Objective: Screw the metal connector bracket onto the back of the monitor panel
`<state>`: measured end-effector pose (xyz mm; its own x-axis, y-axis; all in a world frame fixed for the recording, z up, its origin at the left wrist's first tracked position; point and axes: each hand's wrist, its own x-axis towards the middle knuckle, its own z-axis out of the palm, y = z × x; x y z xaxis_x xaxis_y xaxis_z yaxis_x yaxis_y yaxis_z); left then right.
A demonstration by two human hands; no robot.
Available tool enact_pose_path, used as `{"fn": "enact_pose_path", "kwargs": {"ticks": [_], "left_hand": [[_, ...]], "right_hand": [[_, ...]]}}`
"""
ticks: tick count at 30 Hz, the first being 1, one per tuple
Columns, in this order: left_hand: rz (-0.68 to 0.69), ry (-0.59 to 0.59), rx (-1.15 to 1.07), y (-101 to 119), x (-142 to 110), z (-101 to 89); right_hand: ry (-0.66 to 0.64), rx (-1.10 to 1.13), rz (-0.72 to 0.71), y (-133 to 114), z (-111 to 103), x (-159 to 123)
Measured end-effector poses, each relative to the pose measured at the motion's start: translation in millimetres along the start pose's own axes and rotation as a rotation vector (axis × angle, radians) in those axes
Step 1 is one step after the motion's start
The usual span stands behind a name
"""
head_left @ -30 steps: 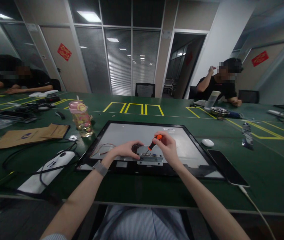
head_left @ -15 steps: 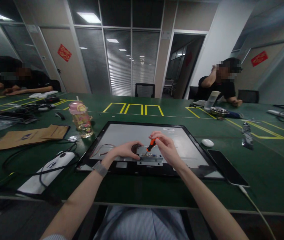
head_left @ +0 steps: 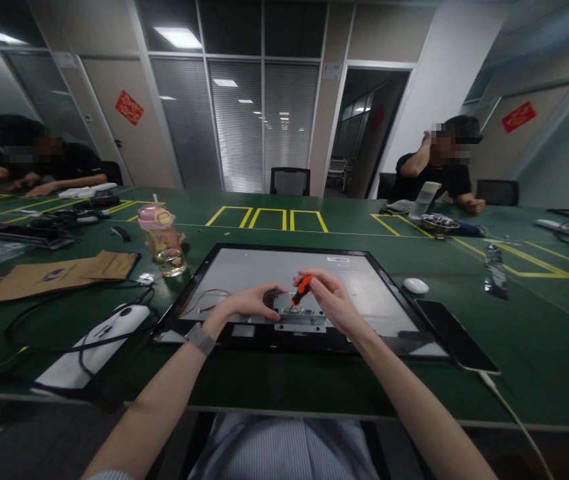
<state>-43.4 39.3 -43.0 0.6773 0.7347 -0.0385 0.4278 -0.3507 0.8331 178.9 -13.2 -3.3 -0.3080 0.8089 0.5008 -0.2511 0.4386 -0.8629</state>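
My right hand (head_left: 333, 301) grips an orange and black screwdriver (head_left: 301, 289), tilted with its shaft pointing down to the left. Its tip meets the small parts along a silvery metal bracket (head_left: 300, 324); the exact contact spot is too small to make out. Thumb and fingers of my left hand (head_left: 248, 301) curve around the bracket's left end, next to a dark part partly hidden by the hand. Beneath both lies a flat display panel (head_left: 364, 277), grey-backed with a black frame. Thin wires (head_left: 207, 297) run across the panel on the left.
Left of the panel stand a pink-lidded bottle (head_left: 161, 240), a brown paper bag (head_left: 59, 275) and a white power strip (head_left: 95, 343) with black cables. To the right lie a white earbud case (head_left: 415, 285) and a phone (head_left: 457, 335) on its cable. Other people sit across the table.
My right hand and the screwdriver handle have shifted slightly left and down, with the handle turned in the fingers. My left hand has stayed at the bracket's left end.
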Motion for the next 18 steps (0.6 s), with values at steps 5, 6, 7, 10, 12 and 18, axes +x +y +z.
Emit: {"fn": "enact_pose_path", "kwargs": {"ticks": [5,6,7,10,12,18], "left_hand": [[0.027,-0.002,0.006,1.2,-1.1,-1.2],[0.024,0.001,0.007,1.1,-1.1,-1.2],[0.022,0.005,0.005,0.7,-1.1,-1.0],[0.027,0.012,-0.009,-0.9,-0.5,-0.4],[0.022,0.004,-0.008,-1.5,-0.3,-0.4],[-0.003,0.013,0.019,-2.6,-0.3,-1.1]], "right_hand": [[0.005,-0.014,-0.02,-3.8,1.8,0.2],[0.013,-0.052,-0.047,-3.9,1.5,0.6],[0.021,-0.101,-0.076,-3.9,1.0,0.9],[0.072,-0.272,-0.172,-3.6,-1.0,1.3],[0.125,-0.352,-0.213,-3.9,-1.9,0.5],[0.018,-0.211,-0.106,-10.3,-1.0,-2.6]]}}
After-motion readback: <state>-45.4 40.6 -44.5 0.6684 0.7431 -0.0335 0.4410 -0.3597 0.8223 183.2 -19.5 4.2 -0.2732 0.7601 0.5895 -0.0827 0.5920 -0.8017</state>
